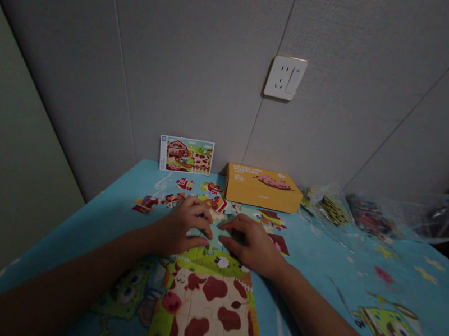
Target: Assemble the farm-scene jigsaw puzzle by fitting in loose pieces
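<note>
Nearest cam lay part-built, flat jigsaw w/ brown-patched white cow, on blue cartoon-print cloth. L hand, fingers curled, thumb apart, was at far end; R hand opp., same; couldn't tell if either gripped a pc. Behind: white-edged farm-picture card, orange rectangular box, clear plastic bags.

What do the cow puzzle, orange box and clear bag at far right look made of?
Cow puzzle: probably printed cardboard; flat interlocking pieces, finish unclear in dim light. Orange box: likely smooth printed card; straight, crisp edges. Clear bag: apparently glossy plastic film; see-through, crinkled.
</note>
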`<state>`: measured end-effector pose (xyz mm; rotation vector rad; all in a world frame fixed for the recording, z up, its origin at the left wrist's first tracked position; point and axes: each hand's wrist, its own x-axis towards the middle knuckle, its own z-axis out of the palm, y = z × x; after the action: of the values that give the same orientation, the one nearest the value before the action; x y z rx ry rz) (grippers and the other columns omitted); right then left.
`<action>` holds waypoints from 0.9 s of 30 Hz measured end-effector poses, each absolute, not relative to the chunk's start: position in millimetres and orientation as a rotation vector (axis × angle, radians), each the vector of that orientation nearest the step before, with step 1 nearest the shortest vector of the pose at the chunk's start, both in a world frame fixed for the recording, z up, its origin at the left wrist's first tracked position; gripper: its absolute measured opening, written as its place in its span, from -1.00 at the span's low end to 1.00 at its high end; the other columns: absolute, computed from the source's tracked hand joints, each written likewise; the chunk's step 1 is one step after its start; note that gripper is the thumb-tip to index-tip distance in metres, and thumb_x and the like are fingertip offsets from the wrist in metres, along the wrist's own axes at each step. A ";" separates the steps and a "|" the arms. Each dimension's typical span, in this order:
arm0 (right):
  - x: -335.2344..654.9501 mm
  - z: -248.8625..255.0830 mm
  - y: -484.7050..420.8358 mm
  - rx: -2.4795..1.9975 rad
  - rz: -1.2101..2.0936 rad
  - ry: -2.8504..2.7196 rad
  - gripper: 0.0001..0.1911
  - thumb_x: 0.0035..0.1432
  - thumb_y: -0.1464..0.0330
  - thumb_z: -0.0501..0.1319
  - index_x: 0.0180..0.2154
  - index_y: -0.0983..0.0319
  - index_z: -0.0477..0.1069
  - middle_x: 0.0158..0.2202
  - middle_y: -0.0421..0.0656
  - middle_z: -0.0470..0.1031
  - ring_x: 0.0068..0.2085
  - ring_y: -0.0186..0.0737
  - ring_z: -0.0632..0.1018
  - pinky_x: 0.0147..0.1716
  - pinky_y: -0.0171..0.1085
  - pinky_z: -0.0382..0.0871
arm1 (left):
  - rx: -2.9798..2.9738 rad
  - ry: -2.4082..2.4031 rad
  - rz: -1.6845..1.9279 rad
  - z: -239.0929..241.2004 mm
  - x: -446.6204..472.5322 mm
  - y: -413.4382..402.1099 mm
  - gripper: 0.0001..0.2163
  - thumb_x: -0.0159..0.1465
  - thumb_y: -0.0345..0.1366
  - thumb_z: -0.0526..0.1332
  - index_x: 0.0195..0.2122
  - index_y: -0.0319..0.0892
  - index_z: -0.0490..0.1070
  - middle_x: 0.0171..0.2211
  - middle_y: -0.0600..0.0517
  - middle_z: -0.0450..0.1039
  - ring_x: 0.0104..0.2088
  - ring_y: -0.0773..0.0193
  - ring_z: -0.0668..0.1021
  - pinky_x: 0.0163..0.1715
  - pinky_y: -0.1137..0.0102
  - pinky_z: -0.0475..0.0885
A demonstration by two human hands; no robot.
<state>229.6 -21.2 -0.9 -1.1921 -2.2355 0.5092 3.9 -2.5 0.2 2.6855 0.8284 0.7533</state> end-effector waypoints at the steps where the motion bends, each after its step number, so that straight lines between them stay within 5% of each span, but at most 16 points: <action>1: 229.5 -0.7 -21.3 -1.195 0.510 -2.239 -0.80 0.08 0.37 0.25 -0.21 0.25 0.51 -0.34 -0.14 0.40 -0.32 -0.26 0.43 -0.29 -0.29 0.28 | 2.686 0.835 0.754 0.9 4.0 -2.9 -0.94 0.15 -0.28 0.29 -0.35 -0.08 0.53 -0.18 0.00 0.43 -0.06 0.15 0.32 0.04 0.18 0.14; 27: 231.1 -2.8 -21.3 -1.170 0.505 -2.248 -0.80 0.13 0.37 0.22 -0.18 0.21 0.52 -0.31 -0.12 0.39 -0.27 -0.23 0.45 -0.22 -0.25 0.31 | 2.698 0.790 0.698 6.1 2.2 -8.7 -0.85 0.11 -0.34 0.28 -0.27 -0.06 0.50 -0.20 0.01 0.41 -0.08 0.13 0.32 0.01 0.18 0.16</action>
<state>231.1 -21.3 -2.8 -1.1696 -2.2483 0.5053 2.2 -8.7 6.1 2.6979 0.7900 0.6980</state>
